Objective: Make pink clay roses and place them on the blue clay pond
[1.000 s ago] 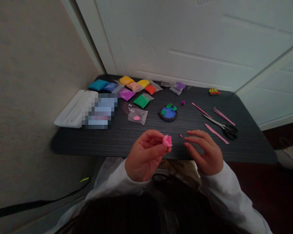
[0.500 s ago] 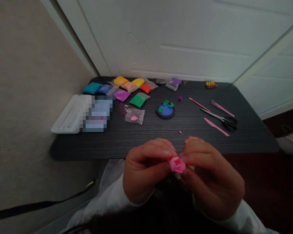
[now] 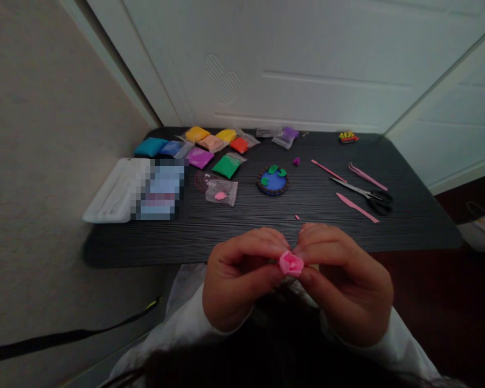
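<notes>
A small pink clay flower (image 3: 291,263), cupped with petals round a hollow middle, is held between both hands in front of the table's near edge. My left hand (image 3: 240,277) pinches it from the left with thumb and forefinger. From the right, my right hand (image 3: 350,283) grips it the same way, its thumb below the petals. A tiny pink clay piece (image 3: 297,217) lies on the table just beyond my fingers. Farther off sits a blue clay pond (image 3: 275,185) ringed with dark brown beads, with green leaf pads on it.
Bagged clay, such as a green packet (image 3: 228,165), lies at the back left beside a white tray (image 3: 117,191). An opened bag (image 3: 227,199) holds pink clay. Scissors (image 3: 361,193), pink tweezers (image 3: 367,177) and a pink clay knife (image 3: 356,207) are on the right.
Both hands have shifted slightly up with the flower, and my right hand has moved a little left. The flower has tilted, showing more of its hollow middle.
</notes>
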A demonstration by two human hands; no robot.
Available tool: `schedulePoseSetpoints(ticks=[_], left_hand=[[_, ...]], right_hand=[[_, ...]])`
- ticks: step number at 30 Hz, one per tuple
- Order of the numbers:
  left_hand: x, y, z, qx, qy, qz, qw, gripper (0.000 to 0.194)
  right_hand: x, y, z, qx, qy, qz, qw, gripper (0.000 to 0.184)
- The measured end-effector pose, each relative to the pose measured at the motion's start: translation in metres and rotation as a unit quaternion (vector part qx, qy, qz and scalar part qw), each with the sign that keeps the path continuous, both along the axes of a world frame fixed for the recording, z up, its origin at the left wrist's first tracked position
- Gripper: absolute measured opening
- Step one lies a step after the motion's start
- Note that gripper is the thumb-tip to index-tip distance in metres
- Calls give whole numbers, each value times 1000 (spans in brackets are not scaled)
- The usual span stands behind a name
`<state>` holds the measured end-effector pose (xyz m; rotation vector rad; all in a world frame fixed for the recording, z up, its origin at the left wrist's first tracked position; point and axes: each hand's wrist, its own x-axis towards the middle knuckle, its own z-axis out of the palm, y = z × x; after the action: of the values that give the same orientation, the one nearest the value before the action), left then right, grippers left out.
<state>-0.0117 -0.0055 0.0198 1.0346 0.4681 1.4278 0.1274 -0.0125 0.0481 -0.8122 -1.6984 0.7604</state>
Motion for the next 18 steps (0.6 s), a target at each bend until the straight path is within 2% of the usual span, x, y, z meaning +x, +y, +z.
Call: schedulePoseSetpoints(ticks=[3, 4, 6, 9, 11, 14, 18], left_hand=[[-4, 8, -4, -75, -35, 4, 997, 16], [-6, 13, -8, -96, -49, 14, 994, 15], [-12, 26, -19, -138, -72, 40, 987, 15], [-21, 46, -39, -195, -100, 77, 973, 17], [-25, 54, -50, -228, -106, 78, 965, 17], [-27, 58, -59, -265, -108, 59, 956, 16], [-28, 56, -58, -273, -106, 50, 955, 17]], right_hand=[[20, 16, -10, 12, -104, -27, 994, 28], [29, 24, -17, 23, -125, -65, 990, 28], [48, 44, -39, 31, -201, -94, 975, 31], [69, 71, -74, 25, -336, -75, 938, 31], [76, 82, -90, 34, -404, -52, 913, 30], [77, 90, -96, 42, -439, -9, 898, 30], [74, 96, -86, 34, -427, 46, 903, 26]])
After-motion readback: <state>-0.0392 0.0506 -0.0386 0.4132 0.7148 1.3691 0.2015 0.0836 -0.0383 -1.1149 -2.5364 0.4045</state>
